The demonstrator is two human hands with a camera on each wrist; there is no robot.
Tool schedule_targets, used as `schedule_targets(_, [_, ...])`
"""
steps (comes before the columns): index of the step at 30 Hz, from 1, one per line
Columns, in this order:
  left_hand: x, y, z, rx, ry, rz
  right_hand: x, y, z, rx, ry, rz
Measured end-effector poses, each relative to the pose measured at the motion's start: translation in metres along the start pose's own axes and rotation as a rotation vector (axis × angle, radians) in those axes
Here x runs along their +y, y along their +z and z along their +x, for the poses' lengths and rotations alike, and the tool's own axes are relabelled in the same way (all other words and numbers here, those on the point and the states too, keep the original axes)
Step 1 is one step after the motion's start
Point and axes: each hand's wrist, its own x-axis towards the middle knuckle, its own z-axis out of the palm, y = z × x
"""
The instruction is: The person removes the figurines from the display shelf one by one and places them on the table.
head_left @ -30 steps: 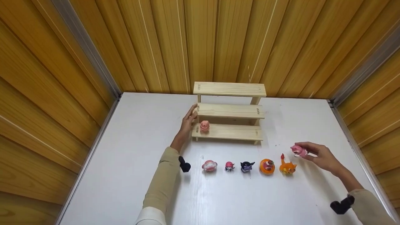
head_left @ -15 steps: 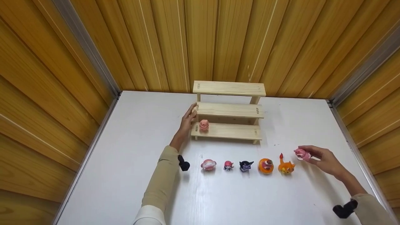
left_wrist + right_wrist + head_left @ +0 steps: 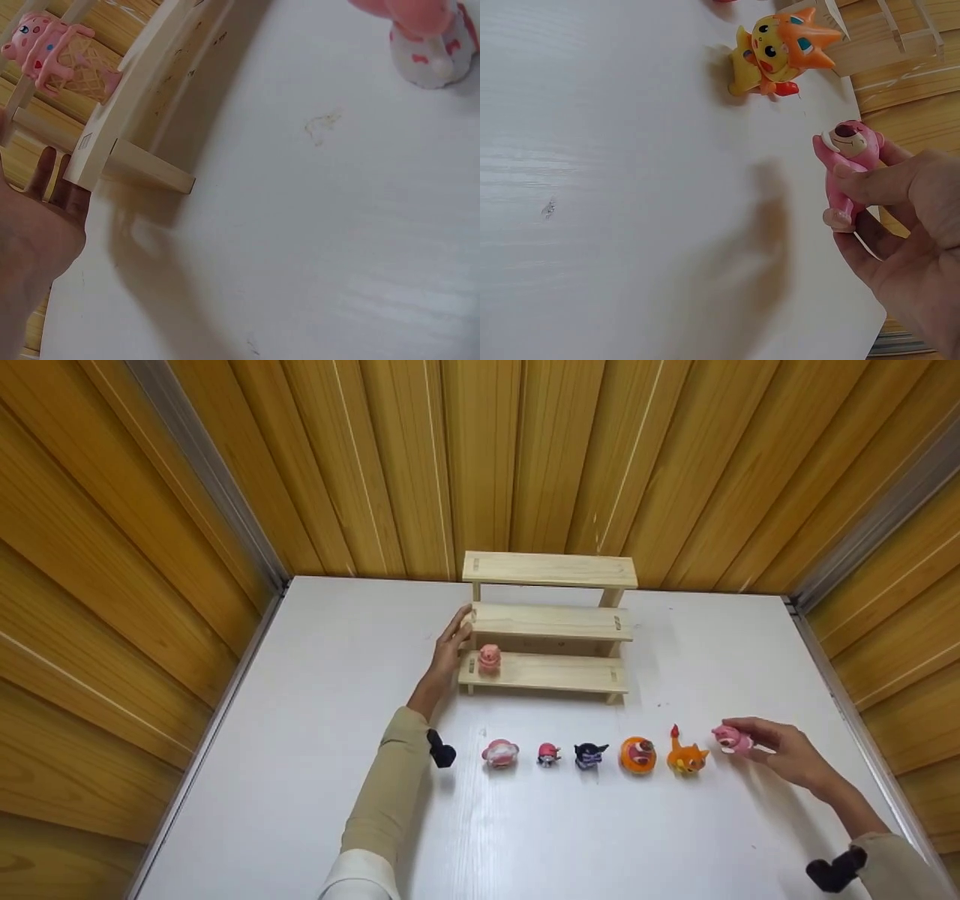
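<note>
My right hand [image 3: 787, 751] pinches a pink bear figurine [image 3: 849, 169] between thumb and fingers, held over the white table to the right of the orange fox-like figurine [image 3: 687, 757]. The bear's pale muzzle and dark nose show in the right wrist view. At the left end of a three-tier wooden shelf [image 3: 551, 621], my left hand [image 3: 444, 654] rests with fairly straight fingers against the side by the middle tier. A pink figurine in a waffle cone [image 3: 67, 60] stands at the left of the lowest tier, close to that hand.
In front of the shelf, a row on the white table [image 3: 315, 697] holds a pink-and-white figurine [image 3: 500, 753], a small red-pink one [image 3: 548, 754], a black-and-purple one [image 3: 589, 755] and a round orange one [image 3: 637, 755]. Wood-patterned walls [image 3: 480, 450] enclose the table.
My right hand has moved slightly right and toward me with the pink bear figurine, away from the orange figurine. The left hand stays at the shelf's side.
</note>
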Motion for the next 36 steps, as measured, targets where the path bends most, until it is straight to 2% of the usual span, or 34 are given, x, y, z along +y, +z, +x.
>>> schedule_targets(5, [-0.001,0.001,0.0,0.001,0.008,-0.011,0.005,0.0,-0.005,0.004,-0.002,0.021])
schedule_targets(11, [0.0,0.002,0.0,0.001,-0.014,-0.01,0.012,0.002,-0.012,-0.018,0.011,0.041])
schedule_targets(18, [0.001,0.003,-0.002,0.003,-0.013,-0.01,0.019,0.003,-0.018,-0.011,0.069,0.012])
schedule_targets(22, [0.001,0.003,-0.003,-0.005,-0.021,-0.009,0.025,0.005,-0.021,-0.008,0.074,0.052])
schedule_targets(25, [0.002,0.004,-0.004,-0.007,-0.029,-0.008,0.03,0.007,-0.024,-0.007,0.049,0.099])
schedule_targets(30, [0.001,0.004,-0.003,0.004,-0.012,-0.011,0.037,0.008,-0.023,-0.008,-0.017,0.116])
schedule_targets(36, [0.001,0.002,-0.002,0.0,-0.014,-0.004,0.038,0.008,-0.021,-0.019,-0.038,0.118])
